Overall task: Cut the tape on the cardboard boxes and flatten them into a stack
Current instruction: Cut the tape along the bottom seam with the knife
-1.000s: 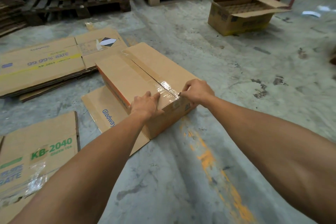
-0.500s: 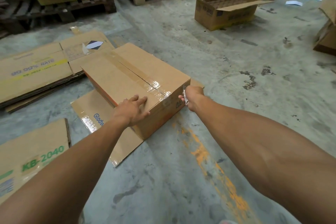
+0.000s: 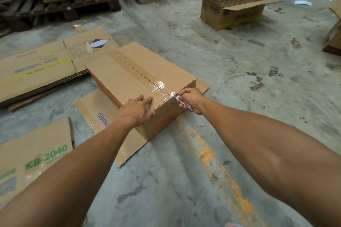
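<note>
left grip [image 3: 137, 109] flat, fingers straight; right grip [image 3: 191, 100] curled, pinching

Sealed brown cardboard box [image 3: 136, 79] upright on flattened cardboard [image 3: 96, 108], clear tape [image 3: 147, 81] along its top seam — glossy, wrinkled

"KB-2040" is printed in green on the flattened carton [image 3: 35, 155] at lower left. "99.99% RATE" is read on the flattened stack [image 3: 36, 68]. "Glodw", partly hidden, is printed on the sheet [image 3: 103, 116] beneath the box.

Concrete floor [image 3: 184, 180] — flat cardboard [image 3: 35, 72], pallets [image 3: 60, 8], open box [image 3: 234, 9].
</note>
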